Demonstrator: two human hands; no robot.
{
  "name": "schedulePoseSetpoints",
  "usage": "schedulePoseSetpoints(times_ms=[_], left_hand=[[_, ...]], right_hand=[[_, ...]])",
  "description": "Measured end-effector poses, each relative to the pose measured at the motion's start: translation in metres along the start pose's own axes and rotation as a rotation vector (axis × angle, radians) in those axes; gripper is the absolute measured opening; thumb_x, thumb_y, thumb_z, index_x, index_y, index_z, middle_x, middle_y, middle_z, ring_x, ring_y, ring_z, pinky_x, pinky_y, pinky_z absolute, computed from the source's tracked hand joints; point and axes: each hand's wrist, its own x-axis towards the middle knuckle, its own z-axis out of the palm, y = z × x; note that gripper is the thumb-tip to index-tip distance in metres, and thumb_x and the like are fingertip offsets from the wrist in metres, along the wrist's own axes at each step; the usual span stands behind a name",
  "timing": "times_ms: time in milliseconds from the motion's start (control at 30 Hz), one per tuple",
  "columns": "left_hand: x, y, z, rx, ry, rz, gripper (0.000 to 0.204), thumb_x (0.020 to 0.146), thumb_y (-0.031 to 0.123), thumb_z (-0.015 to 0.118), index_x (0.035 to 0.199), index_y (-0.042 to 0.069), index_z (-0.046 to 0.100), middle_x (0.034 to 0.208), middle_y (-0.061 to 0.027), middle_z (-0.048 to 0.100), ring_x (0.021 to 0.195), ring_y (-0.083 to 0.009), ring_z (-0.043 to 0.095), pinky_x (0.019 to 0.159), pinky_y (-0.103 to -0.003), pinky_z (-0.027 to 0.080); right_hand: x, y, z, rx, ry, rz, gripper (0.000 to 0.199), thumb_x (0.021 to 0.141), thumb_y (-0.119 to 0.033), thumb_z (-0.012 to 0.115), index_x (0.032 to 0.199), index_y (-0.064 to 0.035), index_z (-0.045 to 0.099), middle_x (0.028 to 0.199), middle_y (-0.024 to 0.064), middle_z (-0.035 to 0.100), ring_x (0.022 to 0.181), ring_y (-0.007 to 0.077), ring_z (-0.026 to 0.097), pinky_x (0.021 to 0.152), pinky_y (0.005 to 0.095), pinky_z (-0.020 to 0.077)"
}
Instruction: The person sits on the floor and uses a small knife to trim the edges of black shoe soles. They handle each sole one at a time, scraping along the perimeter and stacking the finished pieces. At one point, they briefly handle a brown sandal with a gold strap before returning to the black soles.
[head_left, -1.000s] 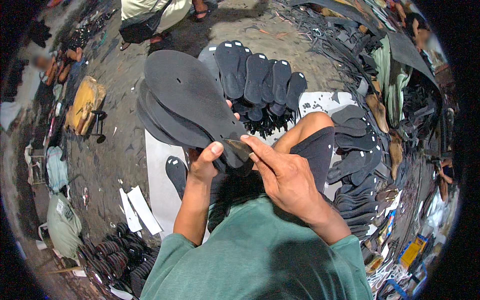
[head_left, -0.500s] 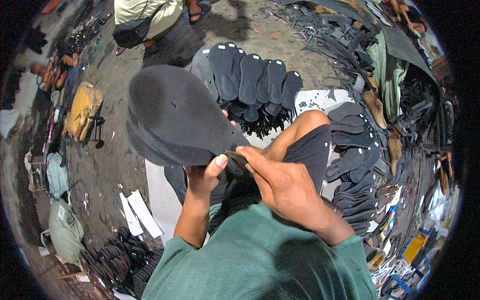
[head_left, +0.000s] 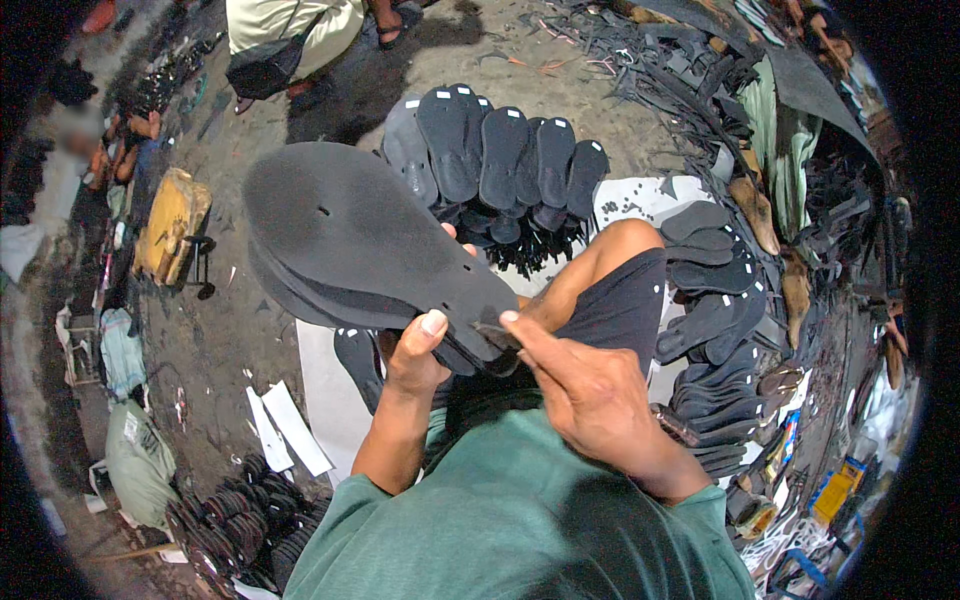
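Observation:
My left hand (head_left: 414,362) grips a small stack of dark grey sandal soles (head_left: 345,225) near the narrow end, thumb on the front edge and fingertips showing past the far edge. The top sole has small holes, one in its wide part and two nearer the narrow part. Pinched in my right hand (head_left: 597,395) is a thin, dark, flat piece (head_left: 490,328), lying against the top sole by its narrow end. Its exact kind is unclear, as my fingers cover much of it.
Rows of dark soles (head_left: 505,165) with white labels stand ahead, beyond my bent knee (head_left: 630,240). More soles (head_left: 715,400) lie at right, by scrap strips (head_left: 660,90). A yellow wooden block (head_left: 170,225) and white paper strips (head_left: 295,430) are at left. Another person (head_left: 295,40) is at the top.
The held soles have tilted, so the narrow end now shows more fully. My right hand has moved slightly down and right along the sole with the flat piece.

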Motion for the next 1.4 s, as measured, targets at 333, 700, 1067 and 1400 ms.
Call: schedulePoseSetpoints(times_ms=[333, 700, 1067, 1400], left_hand=[[0.003, 0.001, 0.004, -0.049, -0.053, 0.008, 0.099, 0.071, 0.029, 0.078, 0.154, 0.002, 0.032, 0.146, -0.0146, 0.049, 0.134, -0.031, 0.053, 0.112, -0.047, 0.048], [0.009, 0.004, 0.001, -0.075, 0.024, -0.033, 0.09, 0.075, 0.028, 0.077, 0.151, -0.002, 0.039, 0.142, -0.0161, 0.054, 0.127, -0.0288, 0.06, 0.108, -0.043, 0.051], [0.203, -0.003, -0.076, 0.649, 0.128, 0.066, 0.118, 0.078, 0.006, 0.083, 0.164, -0.002, 0.002, 0.149, -0.0276, 0.05, 0.131, -0.028, 0.057, 0.11, -0.035, 0.044], [0.104, -0.003, -0.048, 0.145, 0.067, -0.049, 0.074, 0.098, 0.056, 0.064, 0.144, 0.0, 0.051, 0.137, -0.0112, 0.064, 0.114, -0.0222, 0.066, 0.095, -0.038, 0.056]], right_hand=[[0.029, -0.001, -0.01, -0.038, 0.07, 0.05, 0.051, 0.092, -0.001, 0.066, 0.142, -0.0117, 0.061, 0.091, 0.0184, 0.074, 0.076, 0.0356, 0.073, 0.066, 0.0434, 0.0566], [0.015, 0.019, 0.007, -0.022, -0.089, 0.177, 0.049, 0.096, -0.006, 0.065, 0.144, -0.0113, 0.058, 0.099, 0.0229, 0.073, 0.085, 0.0403, 0.073, 0.069, 0.0471, 0.0568], [0.038, 0.033, -0.016, -0.03, 0.281, 0.157, 0.036, 0.101, -0.008, 0.058, 0.137, -0.011, 0.063, 0.078, 0.0209, 0.069, 0.066, 0.035, 0.071, 0.06, 0.0432, 0.0531], [0.018, 0.058, 0.011, 0.268, 0.368, 0.177, 0.025, 0.107, -0.008, 0.051, 0.131, -0.005, 0.058, 0.078, 0.0116, 0.068, 0.065, 0.0223, 0.069, 0.061, 0.0376, 0.0545]])
